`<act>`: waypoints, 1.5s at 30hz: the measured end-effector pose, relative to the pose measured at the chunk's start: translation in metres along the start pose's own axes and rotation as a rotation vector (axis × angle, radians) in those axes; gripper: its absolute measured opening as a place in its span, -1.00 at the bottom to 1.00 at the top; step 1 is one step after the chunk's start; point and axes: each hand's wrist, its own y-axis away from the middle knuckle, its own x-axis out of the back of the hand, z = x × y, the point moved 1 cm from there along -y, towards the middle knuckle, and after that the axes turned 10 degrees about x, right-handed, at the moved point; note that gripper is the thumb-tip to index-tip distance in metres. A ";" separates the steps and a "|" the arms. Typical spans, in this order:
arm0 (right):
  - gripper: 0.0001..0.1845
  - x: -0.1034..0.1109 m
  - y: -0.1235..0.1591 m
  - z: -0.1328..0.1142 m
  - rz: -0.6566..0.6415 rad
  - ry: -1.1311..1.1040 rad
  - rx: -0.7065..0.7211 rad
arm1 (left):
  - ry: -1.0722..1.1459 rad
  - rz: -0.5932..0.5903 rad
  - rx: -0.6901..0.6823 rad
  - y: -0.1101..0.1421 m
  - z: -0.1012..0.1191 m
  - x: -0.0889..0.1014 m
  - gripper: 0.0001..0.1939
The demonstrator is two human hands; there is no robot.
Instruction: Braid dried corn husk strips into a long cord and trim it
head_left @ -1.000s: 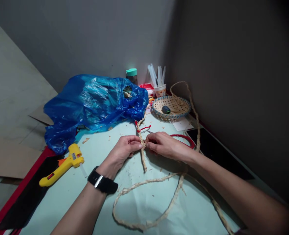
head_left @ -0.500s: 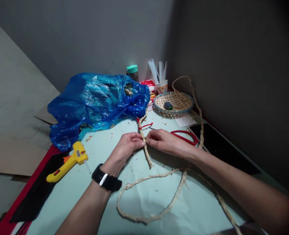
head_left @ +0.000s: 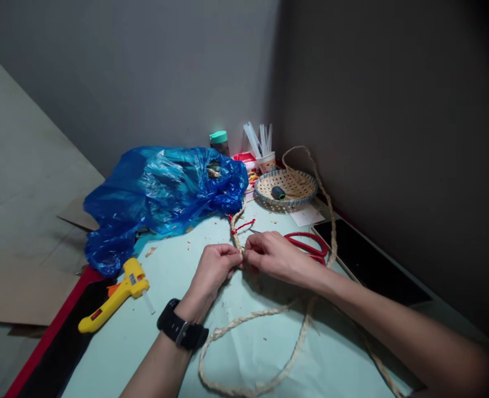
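Note:
My left hand (head_left: 218, 266), with a black watch (head_left: 182, 325) on its wrist, pinches a pale plant-fibre cord (head_left: 235, 236) between thumb and fingertips. My right hand (head_left: 274, 255) is closed at the same spot, its fingertips touching or almost touching those of the left. The cord runs from the blue bag down to my fingers, and its lower end is hidden by them. Just above the hands a red string (head_left: 245, 225) is tied round the cord, one tail pointing right. Red-handled scissors (head_left: 319, 250) lie behind my right hand, partly covered.
A longer braided cord (head_left: 252, 315) loops across the pale green tabletop (head_left: 161, 359). A blue plastic bag (head_left: 169, 188), a yellow glue gun (head_left: 120, 296), a woven basket (head_left: 264, 194) with a dark thread spool (head_left: 277, 193), a cup of glue sticks (head_left: 266, 161) and a dark tablet-like slab (head_left: 372, 265) surround the hands.
The view has shifted, so most things sit lower in the picture. The cord's loose end, which hung below my fingers, no longer shows there. Both hands stay together at the cord.

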 end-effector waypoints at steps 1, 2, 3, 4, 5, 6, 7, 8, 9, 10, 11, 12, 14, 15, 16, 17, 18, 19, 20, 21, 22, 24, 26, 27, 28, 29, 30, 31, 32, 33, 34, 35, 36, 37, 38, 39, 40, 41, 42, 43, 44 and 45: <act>-0.80 -0.003 0.002 -0.004 0.018 0.029 0.020 | 0.005 0.000 -0.005 0.000 -0.001 0.000 -0.88; -0.78 -0.006 0.005 -0.008 0.032 0.074 0.038 | 0.014 -0.005 -0.006 0.001 -0.002 0.000 -0.85; -0.77 -0.009 0.008 -0.011 0.043 0.127 0.054 | 0.027 -0.015 -0.004 0.001 -0.003 0.000 -0.84; -0.76 -0.013 0.011 -0.015 0.041 0.185 0.065 | 0.043 -0.032 0.000 0.001 -0.003 0.001 -0.85; -0.75 -0.018 0.013 -0.017 0.027 0.251 0.080 | 0.059 -0.054 0.007 0.002 -0.002 0.002 -0.88; -0.75 -0.022 0.015 -0.019 0.006 0.329 0.094 | 0.075 -0.081 0.015 0.002 -0.001 0.003 -0.90; -0.74 -0.027 0.017 -0.021 -0.022 0.419 0.115 | 0.089 -0.109 0.023 0.003 0.000 0.004 -0.92; -0.72 -0.031 0.019 -0.022 -0.048 0.511 0.143 | 0.102 -0.135 0.028 0.003 0.001 0.006 -0.91; -0.69 -0.035 0.020 -0.022 -0.070 0.594 0.177 | 0.116 -0.156 0.028 0.004 0.002 0.006 -0.90; -0.65 -0.037 0.021 -0.022 -0.087 0.660 0.211 | 0.128 -0.171 0.025 0.005 0.004 0.007 -0.87; -0.62 -0.038 0.021 -0.023 -0.097 0.701 0.243 | 0.138 -0.179 0.021 0.006 0.005 0.007 -0.86; -0.60 -0.037 0.021 -0.023 -0.105 0.713 0.267 | 0.143 -0.179 0.017 0.007 0.005 0.008 -0.85; -0.68 -0.028 0.019 -0.022 -0.099 0.659 0.258 | 0.140 -0.163 0.017 0.008 0.005 0.008 -0.85; -0.74 -0.020 0.017 -0.022 -0.075 0.607 0.225 | 0.133 -0.148 0.019 0.008 0.004 0.008 -0.86; -0.72 -0.010 0.015 -0.020 -0.032 0.539 0.180 | 0.125 -0.129 0.019 0.009 0.004 0.009 -0.86; -0.64 -0.001 0.013 -0.018 0.029 0.467 0.133 | 0.119 -0.108 0.016 0.009 0.003 0.009 -0.84; -0.60 0.008 0.010 -0.015 0.110 0.402 0.086 | 0.116 -0.088 0.010 0.010 0.002 0.009 -0.82; -0.60 0.014 0.007 -0.011 0.149 0.318 0.079 | 0.115 -0.069 0.003 0.011 0.002 0.009 -0.79; -0.61 0.015 0.004 -0.007 0.130 0.208 0.093 | 0.116 -0.055 -0.004 0.012 0.001 0.009 -0.77; -0.62 0.014 0.002 -0.003 0.079 0.083 0.101 | 0.120 -0.045 -0.010 0.013 0.001 0.008 -0.76; -0.63 0.009 -0.001 0.001 0.013 -0.040 0.102 | 0.126 -0.042 -0.014 0.014 0.000 0.006 -0.75; -0.66 -0.006 -0.003 0.008 -0.091 -0.229 0.064 | 0.124 -0.052 -0.037 0.017 -0.002 0.004 -0.74; -0.69 -0.021 -0.004 0.011 -0.100 -0.274 0.030 | 0.089 -0.055 -0.080 0.019 -0.005 0.002 -0.75; -0.70 -0.025 -0.004 0.012 -0.081 -0.263 0.023 | 0.059 -0.050 -0.097 0.019 -0.006 0.002 -0.75; -0.71 -0.028 -0.004 0.012 -0.063 -0.242 0.024 | 0.029 -0.042 -0.110 0.020 -0.008 0.002 -0.76; -0.72 -0.029 -0.004 0.012 -0.046 -0.224 0.029 | 0.004 -0.035 -0.118 0.020 -0.009 0.002 -0.77; -0.72 -0.028 -0.004 0.011 -0.029 -0.207 0.039 | -0.016 -0.035 -0.120 0.020 -0.010 0.003 -0.78; -0.71 -0.026 -0.004 0.011 -0.015 -0.192 0.052 | -0.036 -0.042 -0.122 0.019 -0.011 0.004 -0.79; -0.70 -0.024 -0.004 0.011 -0.005 -0.180 0.064 | -0.054 -0.047 -0.128 0.019 -0.011 0.004 -0.79; -0.69 -0.022 -0.005 0.011 0.000 -0.173 0.071 | -0.071 -0.049 -0.138 0.019 -0.012 0.005 -0.80; -0.67 -0.021 -0.006 0.012 0.002 -0.169 0.073 | -0.093 -0.045 -0.147 0.020 -0.012 0.005 -0.80; -0.67 -0.020 -0.006 0.012 0.007 -0.167 0.069 | -0.124 -0.035 -0.153 0.021 -0.011 0.006 -0.79; -0.66 -0.020 -0.007 0.013 0.016 -0.162 0.062 | -0.164 -0.017 -0.161 0.023 -0.009 0.006 -0.79; -0.67 -0.021 -0.007 0.014 0.032 -0.155 0.052 | -0.216 0.010 -0.172 0.026 -0.007 0.007 -0.78; -0.67 -0.022 -0.006 0.014 0.051 -0.150 0.042 | -0.282 0.046 -0.190 0.029 -0.005 0.007 -0.77; -0.66 -0.023 -0.005 0.014 0.071 -0.152 0.034 | -0.361 0.092 -0.216 0.034 -0.002 0.008 -0.76; -0.65 -0.025 -0.004 0.014 0.087 -0.165 0.028 | -0.442 0.150 -0.253 0.038 0.002 0.008 -0.73; -0.64 -0.026 -0.003 0.014 0.099 -0.190 0.024 | -0.524 0.207 -0.292 0.042 0.004 0.008 -0.72; -0.64 -0.027 -0.002 0.013 0.108 -0.226 0.020 | -0.603 0.254 -0.326 0.047 0.007 0.007 -0.72; -0.63 -0.028 -0.002 0.013 0.116 -0.265 0.016 | -0.674 0.284 -0.352 0.050 0.008 0.005 -0.73; -0.63 -0.028 -0.001 0.013 0.123 -0.299 0.011 | -0.736 0.294 -0.371 0.054 0.008 0.003 -0.75; -0.63 -0.028 -0.001 0.013 0.127 -0.331 0.002 | -0.787 0.289 -0.385 0.056 0.006 -0.001 -0.77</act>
